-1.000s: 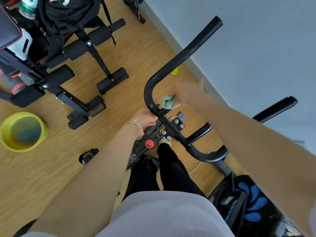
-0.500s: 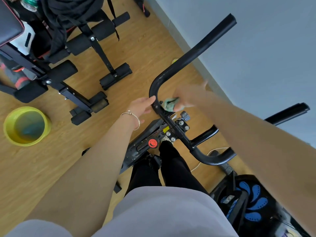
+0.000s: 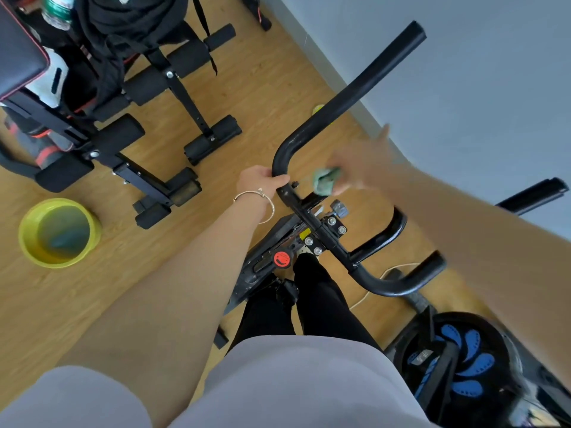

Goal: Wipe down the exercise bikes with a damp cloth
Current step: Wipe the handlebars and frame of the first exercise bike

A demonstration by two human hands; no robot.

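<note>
Both busy: my left hand [image 3: 262,182] wrapped the black curved metal handlebar [image 3: 349,97] at its bend; my right hand [image 3: 361,168], blurred, pinched a crumpled green cloth [image 3: 324,180] just right of it; the round red knob [image 3: 281,259] bore an unreadable mark.

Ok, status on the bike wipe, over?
Left hand grips handlebar bend. Right hand, blurred, holds cloth beside it. Nothing blocking.

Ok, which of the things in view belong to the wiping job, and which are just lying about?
In the job:
- green cloth, held in the right hand
- bike handlebar, gripped by the left hand
- yellow basin of water

Lying about:
- weight bench
- black clothing
- bottle
</note>
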